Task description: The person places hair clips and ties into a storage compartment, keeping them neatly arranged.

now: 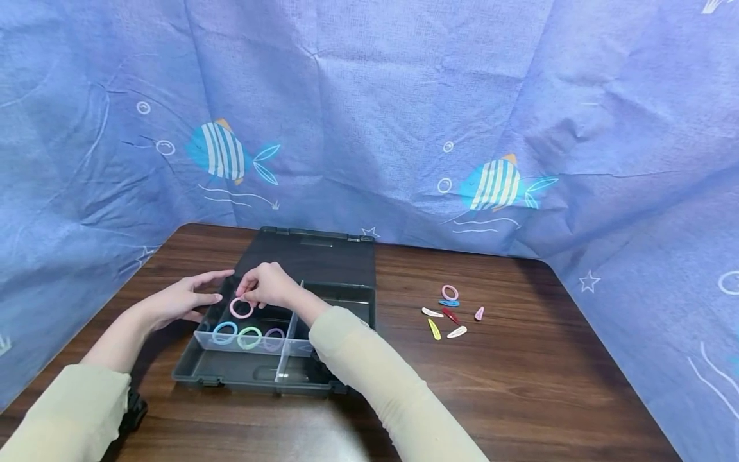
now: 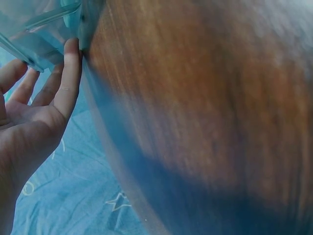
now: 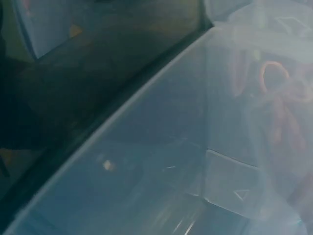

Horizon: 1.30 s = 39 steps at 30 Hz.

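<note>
In the head view my right hand (image 1: 268, 287) pinches a pink hair tie (image 1: 241, 308) inside the large back-left compartment of the dark see-through organizer box (image 1: 187, 367). Along that compartment's front divider stand a blue hair tie (image 1: 215, 335), a green hair tie (image 1: 249, 347) and a purple hair tie (image 1: 276, 333). My left hand (image 1: 176, 299) is at the box's left side. The left wrist view shows the fingertips of the left hand (image 2: 41, 110) against the box wall (image 2: 41, 41), fingers extended. The right wrist view is hazy, seen through clear plastic.
Right of the box on the wooden table (image 1: 519, 385) lie another pink hair tie (image 1: 443, 294), a blue hair clip (image 1: 449, 303), a red clip (image 1: 450, 315), a yellow clip (image 1: 434, 329), a pink clip (image 1: 479, 314) and two white ones. The box's lid (image 1: 312, 260) lies folded back.
</note>
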Each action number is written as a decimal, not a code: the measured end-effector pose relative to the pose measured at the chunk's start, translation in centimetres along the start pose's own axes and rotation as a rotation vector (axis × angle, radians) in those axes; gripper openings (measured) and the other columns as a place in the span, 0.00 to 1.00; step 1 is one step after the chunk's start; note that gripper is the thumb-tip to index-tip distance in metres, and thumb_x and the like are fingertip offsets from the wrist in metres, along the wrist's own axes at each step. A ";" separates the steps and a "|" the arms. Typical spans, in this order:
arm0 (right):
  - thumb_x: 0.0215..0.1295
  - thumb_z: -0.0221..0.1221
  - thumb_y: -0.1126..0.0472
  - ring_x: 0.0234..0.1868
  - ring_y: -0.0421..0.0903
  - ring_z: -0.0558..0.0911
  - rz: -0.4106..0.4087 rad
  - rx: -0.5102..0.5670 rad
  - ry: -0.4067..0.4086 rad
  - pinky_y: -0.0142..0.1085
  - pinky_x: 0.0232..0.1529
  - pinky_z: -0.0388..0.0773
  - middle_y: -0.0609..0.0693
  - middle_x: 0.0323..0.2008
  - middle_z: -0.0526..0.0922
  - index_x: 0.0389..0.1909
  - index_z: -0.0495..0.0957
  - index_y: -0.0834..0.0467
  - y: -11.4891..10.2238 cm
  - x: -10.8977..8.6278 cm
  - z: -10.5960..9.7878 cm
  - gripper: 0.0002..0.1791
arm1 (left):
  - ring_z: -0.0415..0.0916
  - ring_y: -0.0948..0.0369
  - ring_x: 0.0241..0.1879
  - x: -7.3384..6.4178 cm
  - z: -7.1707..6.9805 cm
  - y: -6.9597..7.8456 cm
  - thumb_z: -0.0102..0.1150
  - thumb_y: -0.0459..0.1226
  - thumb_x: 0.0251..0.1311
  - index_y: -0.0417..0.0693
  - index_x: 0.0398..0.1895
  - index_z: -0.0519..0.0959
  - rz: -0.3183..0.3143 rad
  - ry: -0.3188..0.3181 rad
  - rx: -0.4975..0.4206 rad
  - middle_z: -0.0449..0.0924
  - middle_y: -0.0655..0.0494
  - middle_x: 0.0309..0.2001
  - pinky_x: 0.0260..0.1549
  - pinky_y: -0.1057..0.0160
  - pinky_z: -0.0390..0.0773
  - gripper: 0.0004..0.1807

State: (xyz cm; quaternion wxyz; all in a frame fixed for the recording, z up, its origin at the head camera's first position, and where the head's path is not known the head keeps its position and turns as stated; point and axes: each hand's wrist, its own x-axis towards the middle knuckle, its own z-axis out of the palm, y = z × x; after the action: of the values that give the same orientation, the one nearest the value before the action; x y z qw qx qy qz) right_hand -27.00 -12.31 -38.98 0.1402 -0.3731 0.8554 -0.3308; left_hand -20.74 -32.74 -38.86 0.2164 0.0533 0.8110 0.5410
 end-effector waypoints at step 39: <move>0.59 0.64 0.61 0.16 0.34 0.78 0.061 -0.166 -0.077 0.22 0.19 0.74 0.42 0.20 0.82 0.29 0.83 0.55 -0.3 0.6 1.1 0.02 | 0.64 0.41 0.60 -0.1 0.0 0.0 0.49 0.39 0.69 0.47 0.75 0.45 0.004 0.003 0.008 0.40 0.30 0.71 0.45 0.46 0.77 0.36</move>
State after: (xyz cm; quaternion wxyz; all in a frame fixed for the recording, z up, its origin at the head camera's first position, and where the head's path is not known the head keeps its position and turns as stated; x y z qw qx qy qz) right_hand -26.72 -13.46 -39.57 0.1514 -0.3697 0.8848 -0.2398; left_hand -20.62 -32.81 -38.83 0.2137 0.0549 0.8133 0.5384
